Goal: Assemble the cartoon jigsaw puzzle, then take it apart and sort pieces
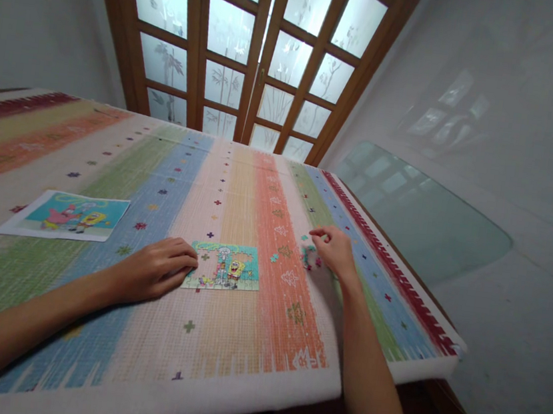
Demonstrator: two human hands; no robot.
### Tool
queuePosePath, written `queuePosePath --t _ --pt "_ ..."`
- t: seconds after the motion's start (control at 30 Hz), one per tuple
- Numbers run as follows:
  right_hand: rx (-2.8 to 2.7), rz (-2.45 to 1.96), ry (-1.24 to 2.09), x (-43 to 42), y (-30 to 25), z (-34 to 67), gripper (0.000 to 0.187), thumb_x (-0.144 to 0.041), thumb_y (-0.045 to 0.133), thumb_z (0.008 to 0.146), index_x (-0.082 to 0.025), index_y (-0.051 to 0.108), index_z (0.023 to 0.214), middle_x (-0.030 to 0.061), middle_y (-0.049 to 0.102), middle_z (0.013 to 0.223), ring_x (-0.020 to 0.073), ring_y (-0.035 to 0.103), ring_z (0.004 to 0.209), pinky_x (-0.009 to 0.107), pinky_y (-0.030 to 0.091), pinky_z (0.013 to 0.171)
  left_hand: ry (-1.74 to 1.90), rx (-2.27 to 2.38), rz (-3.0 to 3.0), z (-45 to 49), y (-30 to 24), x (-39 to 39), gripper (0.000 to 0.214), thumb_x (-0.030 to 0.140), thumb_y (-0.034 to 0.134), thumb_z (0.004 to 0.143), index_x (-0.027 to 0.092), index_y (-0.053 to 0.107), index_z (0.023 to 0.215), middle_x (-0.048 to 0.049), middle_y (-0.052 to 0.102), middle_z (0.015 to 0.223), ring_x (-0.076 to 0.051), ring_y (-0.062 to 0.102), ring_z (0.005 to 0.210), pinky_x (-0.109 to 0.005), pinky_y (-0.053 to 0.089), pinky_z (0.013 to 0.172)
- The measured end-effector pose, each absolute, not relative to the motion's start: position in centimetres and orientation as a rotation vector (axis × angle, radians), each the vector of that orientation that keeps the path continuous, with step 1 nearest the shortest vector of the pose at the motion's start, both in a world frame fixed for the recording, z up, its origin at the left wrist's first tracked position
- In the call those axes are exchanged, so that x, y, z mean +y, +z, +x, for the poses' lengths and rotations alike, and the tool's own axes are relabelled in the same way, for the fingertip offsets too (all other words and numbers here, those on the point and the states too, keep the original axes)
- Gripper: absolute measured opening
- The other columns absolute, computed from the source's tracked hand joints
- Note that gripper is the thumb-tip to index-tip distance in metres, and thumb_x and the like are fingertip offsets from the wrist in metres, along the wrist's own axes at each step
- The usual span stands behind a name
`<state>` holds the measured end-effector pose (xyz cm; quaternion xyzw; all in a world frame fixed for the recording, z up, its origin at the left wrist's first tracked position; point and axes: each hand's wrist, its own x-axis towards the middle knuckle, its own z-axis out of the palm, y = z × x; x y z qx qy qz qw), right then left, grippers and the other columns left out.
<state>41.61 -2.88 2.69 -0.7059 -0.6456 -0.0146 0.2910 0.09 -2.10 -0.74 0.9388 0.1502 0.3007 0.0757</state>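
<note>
A partly assembled jigsaw puzzle [251, 278] lies on the cloth, with cartoon figures on a teal ground and a gap in its left part where the cloth shows. My left hand [160, 270] rests at the puzzle's left edge, its fingers loosely bent and lying over that edge. To the right, my right hand [334, 249] is over a small group of loose puzzle pieces [310, 258]. Thumb and forefinger are pinched around what looks like a small teal piece, mostly hidden by the fingers. One loose teal piece [274, 258] lies between the puzzle and that group.
A printed reference picture [76, 217] of the cartoon lies on the left. The striped tablecloth [219, 341] hangs over the table's front edge. Beyond the table stand wood-framed glass doors [254, 63]; a white wall [494, 113] rises on the right.
</note>
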Motion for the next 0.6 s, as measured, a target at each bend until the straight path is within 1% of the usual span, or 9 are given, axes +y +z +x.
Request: queuePosePath --t 0.1,0.2,0.3,0.37,0.5,0.6 --pt "-1.926 -1.900 0.127 -3.0 2.5 42.2 0.019 -0.017 0.064 0.079 -0.023 0.081 0.085 0.0059 0.074 0.082 0.0196 0.063 0.073 0.031 0.047 0.074 0.902 0.449 2.822 0.1 -0.7 -2.1 0.021 0.016 0.051 0.099 0.019 0.070 0.107 -0.0087 0.073 0.101 -0.021 0.066 0.092 -0.036 0.056 0.085" --pt "-1.974 -1.961 0.187 -3.4 2.8 42.7 0.015 -0.015 0.068 0.078 -0.021 0.081 0.084 0.0055 0.072 0.079 0.0187 0.063 0.071 0.029 0.047 0.070 0.922 0.435 2.833 0.1 -0.7 -2.1 0.021 0.015 0.050 0.100 0.019 0.069 0.107 -0.0087 0.072 0.100 -0.021 0.066 0.091 -0.036 0.056 0.084" --pt "-1.995 -1.951 0.361 -3.8 3.1 42.9 0.009 -0.019 0.071 0.081 -0.021 0.079 0.086 0.0043 0.073 0.078 0.0169 0.062 0.067 0.027 0.046 0.064 0.941 0.416 2.847 0.1 -0.7 -2.1 0.021 0.014 0.050 0.100 0.018 0.069 0.107 -0.0085 0.072 0.099 -0.021 0.067 0.090 -0.036 0.056 0.083" --pt "-2.037 -1.924 0.479 -3.9 3.0 42.5 0.007 -0.021 0.074 0.079 -0.021 0.078 0.085 0.0033 0.073 0.076 0.0155 0.061 0.063 0.026 0.045 0.061 0.940 0.409 2.857 0.1 -0.7 -2.1 0.020 0.014 0.050 0.100 0.018 0.068 0.107 -0.0086 0.072 0.100 -0.021 0.067 0.090 -0.035 0.056 0.083" --pt "-2.064 -1.906 0.515 -3.7 2.5 41.1 0.012 -0.013 0.074 0.074 -0.020 0.075 0.084 0.0030 0.074 0.076 0.0146 0.062 0.064 0.025 0.045 0.062 0.928 0.418 2.861 0.1 -0.8 -2.1 0.020 0.013 0.049 0.101 0.017 0.068 0.108 -0.0090 0.072 0.101 -0.021 0.067 0.092 -0.036 0.055 0.084" --pt "-2.101 -1.784 0.623 -3.5 2.4 40.3 0.015 -0.012 0.071 0.078 -0.019 0.075 0.090 0.0041 0.076 0.082 0.0149 0.065 0.068 0.025 0.047 0.064 0.928 0.420 2.858 0.1 -0.9 -2.1 0.020 0.014 0.050 0.101 0.018 0.068 0.107 -0.0087 0.072 0.101 -0.021 0.067 0.092 -0.035 0.055 0.085"
